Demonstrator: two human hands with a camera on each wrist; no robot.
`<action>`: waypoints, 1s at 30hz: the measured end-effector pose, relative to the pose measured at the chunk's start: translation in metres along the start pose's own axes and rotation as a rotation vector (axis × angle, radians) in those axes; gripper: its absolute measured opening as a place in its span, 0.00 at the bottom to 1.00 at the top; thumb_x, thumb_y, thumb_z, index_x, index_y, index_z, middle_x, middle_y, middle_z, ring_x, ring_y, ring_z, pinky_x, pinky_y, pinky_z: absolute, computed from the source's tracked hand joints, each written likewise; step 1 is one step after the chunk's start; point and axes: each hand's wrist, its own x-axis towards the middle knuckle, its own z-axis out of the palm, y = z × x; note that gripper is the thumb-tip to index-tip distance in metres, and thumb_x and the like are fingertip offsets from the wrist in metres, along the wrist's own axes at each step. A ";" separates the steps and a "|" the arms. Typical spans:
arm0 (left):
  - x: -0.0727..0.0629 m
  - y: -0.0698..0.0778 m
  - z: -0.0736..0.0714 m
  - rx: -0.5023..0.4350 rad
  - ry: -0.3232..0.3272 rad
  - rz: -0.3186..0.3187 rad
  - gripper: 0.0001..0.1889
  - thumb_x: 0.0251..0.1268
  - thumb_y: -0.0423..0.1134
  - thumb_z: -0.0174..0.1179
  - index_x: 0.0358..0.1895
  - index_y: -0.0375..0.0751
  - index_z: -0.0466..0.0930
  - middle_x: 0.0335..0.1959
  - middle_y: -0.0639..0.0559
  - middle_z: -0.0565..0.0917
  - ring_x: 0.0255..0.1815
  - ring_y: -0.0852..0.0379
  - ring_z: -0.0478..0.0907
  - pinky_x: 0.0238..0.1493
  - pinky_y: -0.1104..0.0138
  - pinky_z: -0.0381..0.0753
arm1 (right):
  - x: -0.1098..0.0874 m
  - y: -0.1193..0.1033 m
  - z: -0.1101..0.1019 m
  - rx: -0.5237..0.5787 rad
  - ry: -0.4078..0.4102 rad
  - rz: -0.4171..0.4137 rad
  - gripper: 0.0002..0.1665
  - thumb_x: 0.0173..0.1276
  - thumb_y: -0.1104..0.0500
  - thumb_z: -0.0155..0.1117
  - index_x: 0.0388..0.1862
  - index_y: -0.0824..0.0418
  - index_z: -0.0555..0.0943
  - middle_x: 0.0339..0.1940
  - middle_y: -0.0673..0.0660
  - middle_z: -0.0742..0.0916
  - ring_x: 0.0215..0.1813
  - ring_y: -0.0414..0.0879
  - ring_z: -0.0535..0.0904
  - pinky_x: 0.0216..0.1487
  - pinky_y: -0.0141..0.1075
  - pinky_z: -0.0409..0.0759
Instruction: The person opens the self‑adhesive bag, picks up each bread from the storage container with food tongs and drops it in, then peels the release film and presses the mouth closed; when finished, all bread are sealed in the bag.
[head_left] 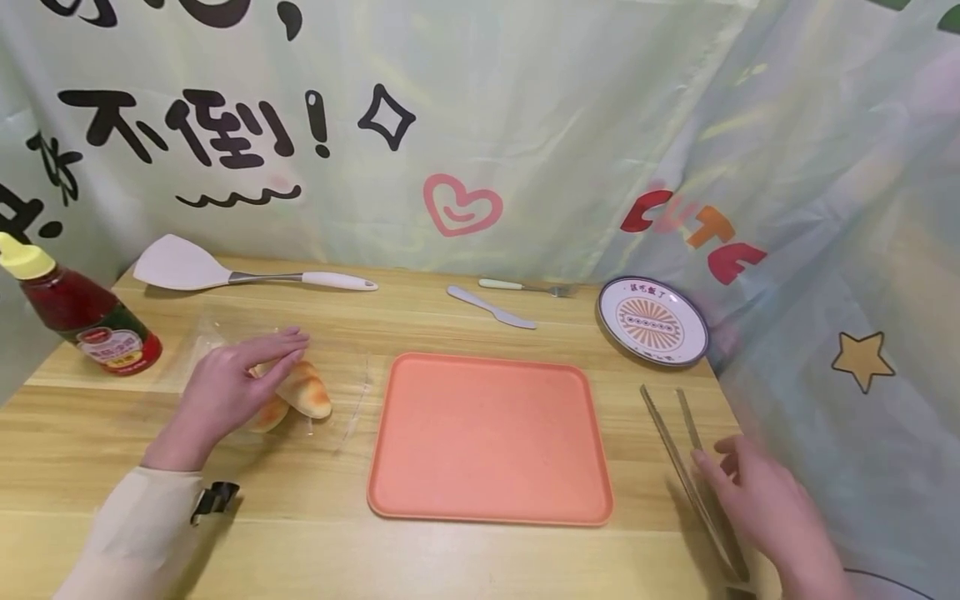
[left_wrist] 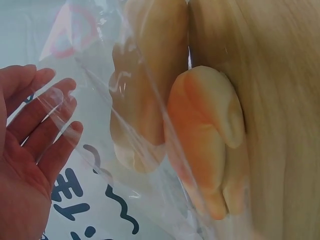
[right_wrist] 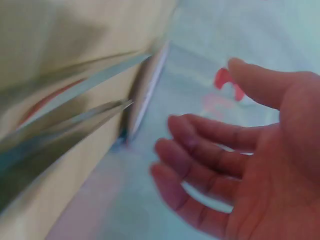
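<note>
My left hand [head_left: 236, 379] is over a clear plastic bag [head_left: 206, 337] on the left of the table. Golden-brown bread rolls [head_left: 306, 390] lie at the bag, partly hidden under the hand in the head view. In the left wrist view, the fingers [left_wrist: 37, 127] are loosely bent and apart from the rolls [left_wrist: 200, 135], with the film running across the fingertips. On the right, my right hand [head_left: 768, 500] hovers beside long metal tongs [head_left: 686, 471], its fingers relaxed and holding nothing. The tongs lie with their arms spread.
A pink tray [head_left: 491, 442] lies mid-table. Behind it are a lilac knife [head_left: 491, 307] and a small fork [head_left: 525, 287]. A patterned plate [head_left: 652, 322] stands back right. A white spatula [head_left: 255, 271] and a red sauce bottle [head_left: 93, 321] are at left. Printed cloth [head_left: 540, 150] hangs behind.
</note>
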 end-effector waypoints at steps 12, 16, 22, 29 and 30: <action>0.010 0.003 -0.007 0.009 -0.073 0.004 0.13 0.63 0.35 0.67 0.49 0.38 0.87 0.52 0.42 0.84 0.44 0.40 0.84 0.33 0.48 0.83 | 0.006 -0.089 0.015 0.157 0.263 -0.481 0.09 0.73 0.57 0.62 0.44 0.62 0.82 0.38 0.53 0.87 0.37 0.48 0.83 0.39 0.49 0.82; 0.010 0.004 -0.007 0.004 -0.086 -0.005 0.12 0.63 0.35 0.68 0.49 0.39 0.87 0.51 0.41 0.84 0.47 0.39 0.83 0.36 0.46 0.82 | 0.015 -0.117 0.029 0.195 0.212 -0.585 0.05 0.71 0.59 0.64 0.41 0.59 0.84 0.35 0.46 0.86 0.35 0.40 0.81 0.38 0.45 0.83; 0.011 0.004 -0.003 -0.002 -0.091 -0.005 0.11 0.62 0.35 0.67 0.48 0.38 0.87 0.50 0.40 0.84 0.48 0.38 0.83 0.42 0.43 0.80 | 0.030 -0.152 0.043 0.253 0.110 -0.647 0.07 0.73 0.57 0.62 0.42 0.57 0.84 0.35 0.43 0.85 0.35 0.37 0.79 0.39 0.42 0.82; 0.011 0.006 -0.002 0.012 -0.100 -0.031 0.12 0.62 0.34 0.67 0.48 0.38 0.87 0.51 0.40 0.84 0.48 0.37 0.82 0.46 0.41 0.79 | 0.037 -0.192 0.061 0.319 -0.010 -0.741 0.08 0.74 0.55 0.60 0.42 0.58 0.84 0.34 0.43 0.85 0.36 0.35 0.80 0.40 0.34 0.81; 0.011 0.006 -0.002 0.014 -0.100 -0.032 0.11 0.63 0.34 0.67 0.48 0.38 0.87 0.51 0.40 0.84 0.48 0.37 0.82 0.46 0.41 0.78 | 0.036 -0.199 0.064 0.329 -0.029 -0.747 0.09 0.74 0.55 0.60 0.42 0.57 0.84 0.33 0.42 0.85 0.36 0.35 0.80 0.40 0.34 0.81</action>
